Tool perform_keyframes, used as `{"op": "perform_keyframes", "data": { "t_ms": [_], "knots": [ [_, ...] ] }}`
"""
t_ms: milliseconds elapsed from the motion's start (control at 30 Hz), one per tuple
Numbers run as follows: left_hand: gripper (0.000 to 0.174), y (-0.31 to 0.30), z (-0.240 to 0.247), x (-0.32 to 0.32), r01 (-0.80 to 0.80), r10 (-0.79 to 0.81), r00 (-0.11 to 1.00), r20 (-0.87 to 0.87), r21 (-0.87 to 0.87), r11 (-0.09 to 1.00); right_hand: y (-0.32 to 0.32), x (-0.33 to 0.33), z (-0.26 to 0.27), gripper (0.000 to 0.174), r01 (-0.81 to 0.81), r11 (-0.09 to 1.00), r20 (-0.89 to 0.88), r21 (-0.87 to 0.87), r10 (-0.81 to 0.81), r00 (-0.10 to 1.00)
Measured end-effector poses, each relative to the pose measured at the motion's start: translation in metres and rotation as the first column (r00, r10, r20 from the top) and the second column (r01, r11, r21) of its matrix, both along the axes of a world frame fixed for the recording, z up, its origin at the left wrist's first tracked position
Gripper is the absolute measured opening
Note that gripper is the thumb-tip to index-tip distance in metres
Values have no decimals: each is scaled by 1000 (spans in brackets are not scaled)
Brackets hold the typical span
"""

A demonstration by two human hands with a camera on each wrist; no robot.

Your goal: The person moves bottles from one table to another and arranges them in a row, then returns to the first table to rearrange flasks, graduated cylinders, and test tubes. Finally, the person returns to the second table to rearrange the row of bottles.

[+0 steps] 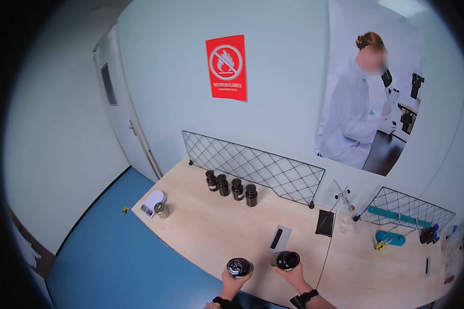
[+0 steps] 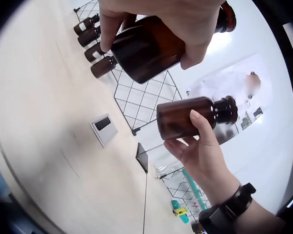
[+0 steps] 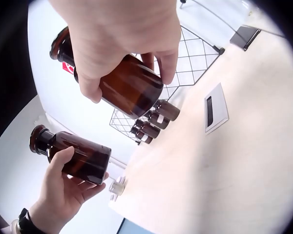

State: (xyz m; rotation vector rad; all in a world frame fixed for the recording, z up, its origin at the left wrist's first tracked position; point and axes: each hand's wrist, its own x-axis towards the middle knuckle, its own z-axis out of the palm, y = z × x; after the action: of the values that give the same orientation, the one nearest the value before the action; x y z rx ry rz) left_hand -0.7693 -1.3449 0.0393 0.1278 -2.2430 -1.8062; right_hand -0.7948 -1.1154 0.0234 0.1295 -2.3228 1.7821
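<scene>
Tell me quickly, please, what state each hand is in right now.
Left hand: closed around a brown glass bottle.
Right hand: closed around a second brown glass bottle.

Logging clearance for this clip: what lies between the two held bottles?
Nothing stands between the left bottle and right bottle; the head view shows just fingers at their sides and bare tabletop below.

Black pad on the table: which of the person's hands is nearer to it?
Right. The right hand is in front of the black pad, slightly left; the left hand is farther away, well to the pad's left.
</scene>
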Motion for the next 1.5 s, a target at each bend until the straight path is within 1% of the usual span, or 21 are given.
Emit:
{"op": "perform_keyframes", "data": {
  "t_ms": [33, 67, 167, 233, 267, 333, 367, 400, 433, 500, 533, 600, 667, 767, 900, 1000, 1100, 1200, 1300, 1400, 1500],
  "knots": [
    [54, -1, -8, -16, 43, -43, 999, 10, 3, 999, -1, -15, 2, 61, 18, 1000, -6, 5, -18, 1000],
    [51, 7, 8, -33, 47, -47, 999, -4, 74, 996, 1, -28, 2, 60, 38, 999, -10, 8, -38, 999],
    [52, 12, -9, -95, 136, -152, 987, 57, 226, 965, 2, -65, -17, 58, 118, 992, 1, -37, -118, 993],
    [55, 14, -26, -143, 212, -221, 974, 39, 172, 962, 1, -91, -22, 57, 201, 977, -1, -68, -202, 979],
    [55, 16, -33, -168, 249, -256, 966, 30, 139, 958, 0, -103, -18, 58, 245, 969, -29, -31, -246, 969],
    [56, 23, -49, -210, 287, -290, 957, 25, 82, 954, -2, -128, -31, 60, 313, 933, 36, -177, -312, 949],
    [57, 27, -53, -230, 314, -316, 949, 9, 88, 945, -2, -141, -44, 60, 346, 905, 72, -248, -339, 938],
    [57, 32, -57, -249, 340, -341, 940, -8, 91, 936, 0, -154, -56, 62, 357, 910, 70, -210, -350, 934],
    [58, 37, -61, -268, 364, -363, 931, -29, 92, 927, 1, -163, -68, 62, 390, 895, 96, -217, -378, 921],
    [60, 44, -71, -299, 396, -395, 918, -33, 37, 918, -4, -183, -71, 62, 452, 862, 147, -230, -428, 892],
    [60, 48, -75, -311, 404, -404, 915, -23, 32, 914, -4, -193, -82, 63, 466, 864, 138, -193, -446, 884],
    [62, 53, -93, -331, 414, -413, 910, -33, 28, 910, -8, -208, -81, 62, 489, 859, 157, -154, -468, 870],
    [60, 55, -107, -345, 439, -438, 899, -16, 24, 898, -16, -227, -75, 60, 515, 847, 178, -129, -491, 853],
    [63, 54, -121, -362, 448, -448, 894, -14, 10, 894, -18, -252, -91, 68, 522, 853, 183, 23, -516, 836],
    [67, 57, -130, -376, 452, -452, 891, 31, 25, 892, -21, -272, -104, 66, 551, 833, 287, -54, -516, 807],
    [67, 63, -129, -384, 424, -424, 905, 30, 7, 906, -18, -278, -107, 65, 558, 828, 267, 45, -549, 792],
    [67, 67, -139, -395, 410, -411, 912, 4, -54, 910, -17, -285, -105, 64, 555, 830, 235, 58, -552, 800],
    [67, 69, -135, -400, 411, -411, 909, 69, 5, 912, -17, -293, -108, 64, 587, 809, 302, 43, -571, 764],
    [67, 69, -145, -402, 396, -396, 915, 79, 21, 918, -16, -298, -118, 63, 572, 820, 269, 19, -555, 787],
    [67, 68, -149, -403, 401, -401, 913, 78, 25, 916, -19, -298, -115, 68, 569, 819, 323, 67, -558, 765],
    [70, 68, -152, -404, 411, -412, 905, 102, 35, 911, -22, -297, -117, 67, 570, 817, 295, 81, -566, 770]
  ]
}}
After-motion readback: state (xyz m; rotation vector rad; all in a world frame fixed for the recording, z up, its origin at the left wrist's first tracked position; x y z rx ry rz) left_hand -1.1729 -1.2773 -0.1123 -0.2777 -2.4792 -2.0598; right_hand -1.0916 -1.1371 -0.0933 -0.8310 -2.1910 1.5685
